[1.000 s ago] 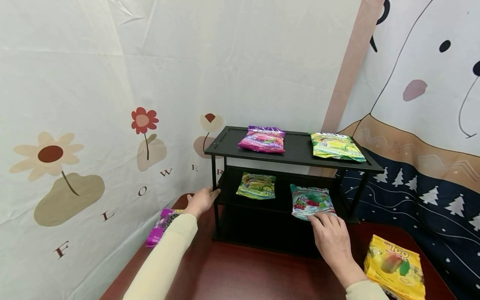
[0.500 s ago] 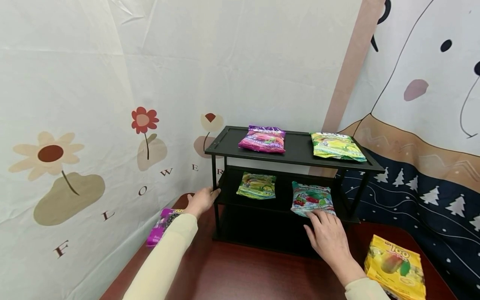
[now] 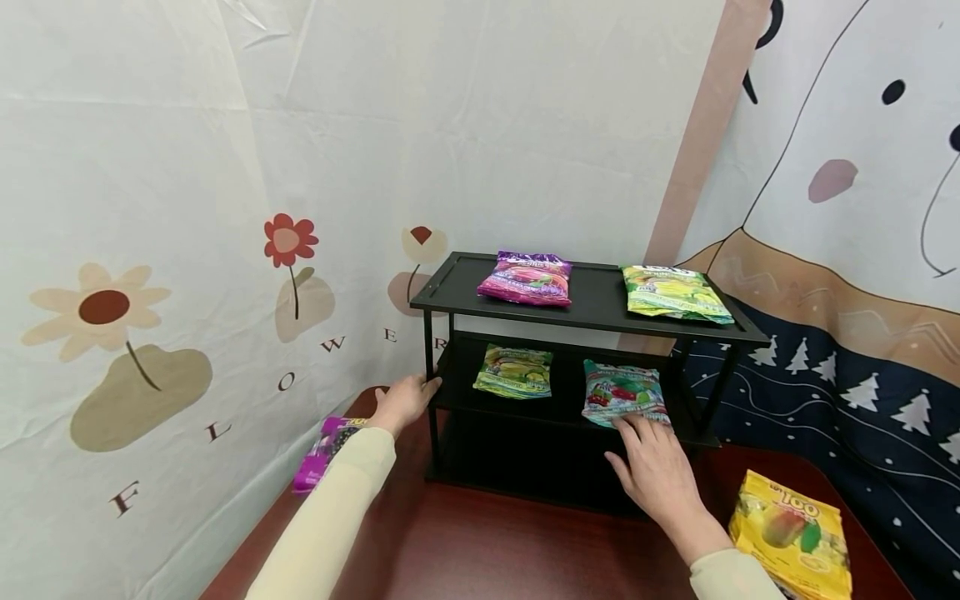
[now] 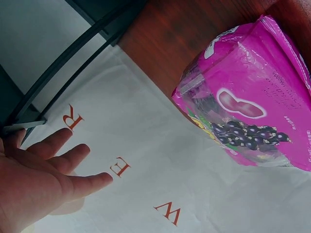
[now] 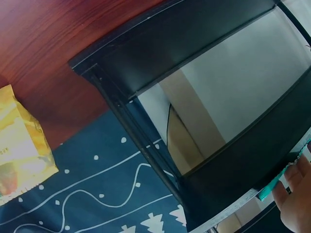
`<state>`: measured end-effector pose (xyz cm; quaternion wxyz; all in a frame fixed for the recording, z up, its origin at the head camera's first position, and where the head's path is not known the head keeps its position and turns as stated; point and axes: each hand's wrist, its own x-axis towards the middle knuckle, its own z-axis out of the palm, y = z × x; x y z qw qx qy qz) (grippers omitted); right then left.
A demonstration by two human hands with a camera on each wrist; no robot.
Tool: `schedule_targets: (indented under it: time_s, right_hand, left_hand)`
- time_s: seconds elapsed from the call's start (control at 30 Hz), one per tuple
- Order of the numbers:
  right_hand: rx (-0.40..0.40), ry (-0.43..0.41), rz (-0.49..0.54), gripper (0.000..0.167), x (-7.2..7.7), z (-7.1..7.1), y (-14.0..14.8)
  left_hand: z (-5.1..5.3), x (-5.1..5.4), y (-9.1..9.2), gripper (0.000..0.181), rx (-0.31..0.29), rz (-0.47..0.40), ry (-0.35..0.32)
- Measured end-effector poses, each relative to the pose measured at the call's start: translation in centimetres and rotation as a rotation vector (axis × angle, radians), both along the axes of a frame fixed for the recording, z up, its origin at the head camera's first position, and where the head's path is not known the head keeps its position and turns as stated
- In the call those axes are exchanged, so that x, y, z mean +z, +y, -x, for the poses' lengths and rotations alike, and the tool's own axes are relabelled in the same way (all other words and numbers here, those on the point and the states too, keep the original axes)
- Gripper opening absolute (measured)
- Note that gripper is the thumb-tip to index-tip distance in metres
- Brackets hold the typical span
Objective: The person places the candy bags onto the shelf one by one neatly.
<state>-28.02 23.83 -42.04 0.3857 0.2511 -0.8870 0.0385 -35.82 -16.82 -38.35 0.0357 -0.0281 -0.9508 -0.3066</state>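
In the head view my right hand (image 3: 656, 471) touches the front edge of a teal candy bag (image 3: 626, 390) with cherry pictures. Its fingertips lie on the bag and the thumb is held apart. The bag lies on the middle tier of a black three-tier shelf rack (image 3: 588, 315). My left hand (image 3: 401, 406) rests against the rack's left front post, its fingers loosely spread in the left wrist view. To the left of the teal bag lies a green candy bag (image 3: 514, 372). On the top tier are a purple-pink candy bag (image 3: 527, 278) and a yellow-green candy bag (image 3: 672, 293).
A yellow bag with a mango picture (image 3: 791, 533) stands on the reddish-brown table (image 3: 495, 542) at the right. By the left forearm lies a purple bag with dark berries (image 4: 252, 104). A printed cloth (image 3: 337, 167) hangs close behind the rack.
The teal bag has shifted slightly back and flatter onto the middle tier. My right hand has moved a little forward with it, its thumb coming away from the bag. My left hand stays put.
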Motion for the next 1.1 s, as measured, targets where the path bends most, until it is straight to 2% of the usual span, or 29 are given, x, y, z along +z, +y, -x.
schedule_targets:
  time_s: [0.07,0.17,0.33,0.47,0.63,0.93,1.1]
  right_hand:
    - [-0.010,-0.013,-0.003,0.080,0.05,0.05,-0.06]
    - [-0.013,-0.031,-0.007,0.084,0.05,0.18,-0.06]
    - [-0.002,-0.068,-0.018,0.085,0.08,0.57,0.20]
    - [-0.009,-0.128,-0.031,0.065,0.30,0.55,0.25]
    - [-0.051,-0.184,-0.056,0.073,0.23,0.23,0.23]
    - [-0.086,-0.197,-0.031,0.071,-0.35,0.07,0.27]
    - [-0.072,-0.114,0.010,0.061,-0.63,-0.14,0.58]
  left_hand:
    - [0.02,-0.01,-0.03,0.054,0.001,0.004,0.001]
    - [0.01,0.00,-0.01,0.054,0.005,0.011,0.001]
    - [-0.05,0.07,0.04,0.054,0.004,0.016,0.000]
    - [-0.05,0.11,0.10,0.054,0.008,0.018,0.002]
    - [-0.07,0.21,0.13,0.054,0.014,0.021,-0.003]
    - [-0.06,0.23,0.04,0.053,0.010,0.015,0.001]
    - [-0.03,0.26,-0.03,0.053,0.002,0.019,0.005]
